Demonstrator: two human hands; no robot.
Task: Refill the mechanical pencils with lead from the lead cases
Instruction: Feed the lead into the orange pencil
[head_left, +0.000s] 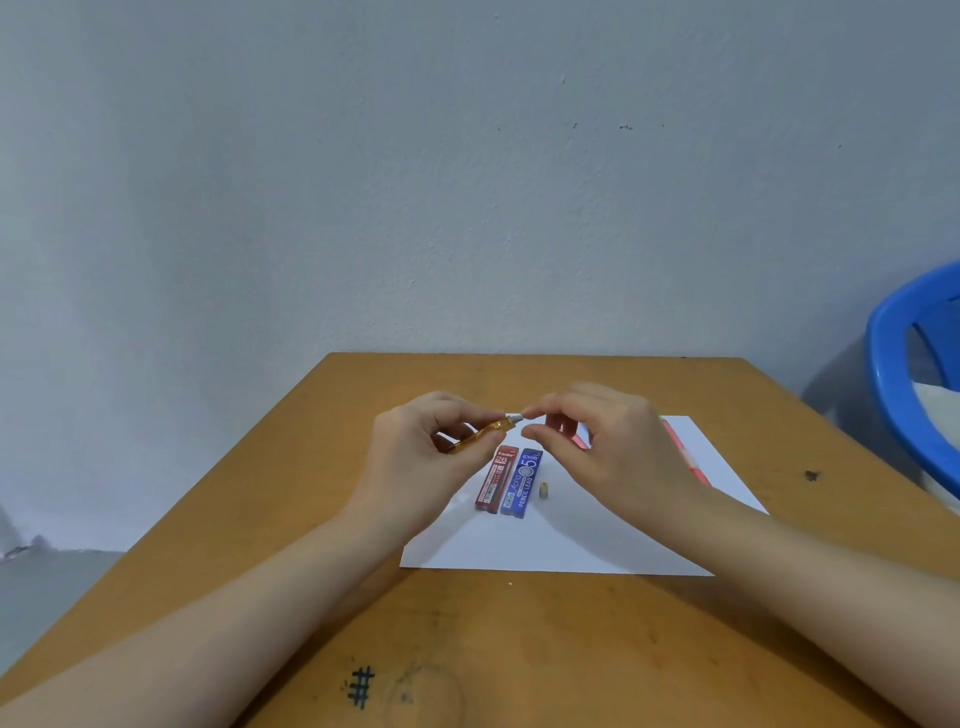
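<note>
A smooth brown wooden table (519, 649) with a scuffed top stands against a plain pale wall; a black hash mark (361, 686) is inked on its near edge. The left hand (415, 457) is raised over the table, with its thumb and curled fingers pinching a slim, see-through orange pencil (478, 435). The pencil slants up to the right and ends in a short silver metal tube, which sticks out past the fingertips.

Below the pencil, a flat white sheet of paper (545, 551) lies on the table. On the sheet are two narrow rectangular plastic lead cases lying side by side and touching: a red case (496, 480) and, to its right, a blue case (522, 483) with white print. Just beside the blue one sits a tiny pale cap (544, 490).

The right hand (618, 457) hovers at the same height as the left, with its fingers curled. Its forefinger tip meets the silver end of the pencil, and the thumb sits just under it with a small gap. Whether anything is pinched between them cannot be told. Behind this hand a pink pencil (688, 457) lies on the paper, partly hidden. At the far right stands a glossy blue plastic chair (898, 364).
</note>
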